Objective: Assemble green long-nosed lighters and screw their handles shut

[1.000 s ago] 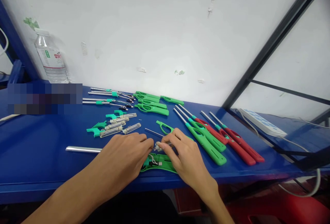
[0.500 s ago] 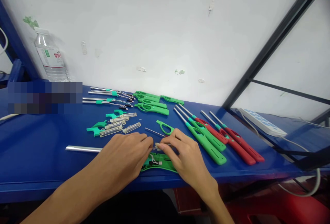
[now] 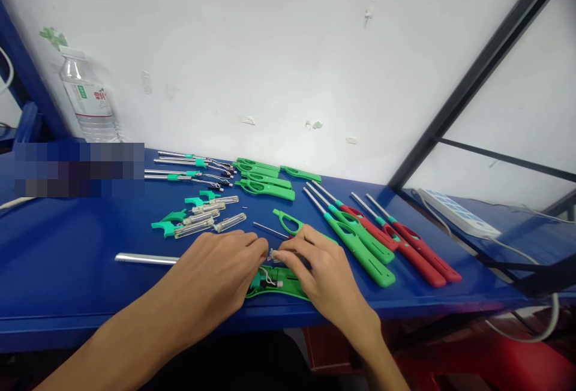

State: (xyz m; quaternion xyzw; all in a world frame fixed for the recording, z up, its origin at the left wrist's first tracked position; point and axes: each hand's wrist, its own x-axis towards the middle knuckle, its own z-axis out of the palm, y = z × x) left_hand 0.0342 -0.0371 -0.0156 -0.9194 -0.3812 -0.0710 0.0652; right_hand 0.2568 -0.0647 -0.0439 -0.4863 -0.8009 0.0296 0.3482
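Observation:
Green half shell of a stick lighter [image 3: 292, 286] lies open-side up near the table's front edge, with white wires and a black part inside. From its left side a silver metal tube [image 3: 146, 258] sticks out. My left hand [image 3: 225, 265] is closed over the shell's left end; its fingertips meet a small part, but what they pinch is hidden. Between the thumb and fingers of my right hand [image 3: 321, 265] is a clear plastic fuel tank [image 3: 273, 255], mostly covered, held just above the shell. Behind my right hand lie another green shell [image 3: 285, 221] and a screwdriver [image 3: 270, 230].
Several clear tanks [image 3: 193, 228] and teal triggers [image 3: 164, 227] lie left of centre. Behind them are metal tubes with wires [image 3: 180, 176] and green shells [image 3: 265, 190]. Assembled green and red lighters [image 3: 360, 253] lie right. A water bottle [image 3: 90, 100] and power strip [image 3: 456, 214] flank the table.
The small end of the clear tank has turned slightly in my right fingers. Both hands otherwise stay in place.

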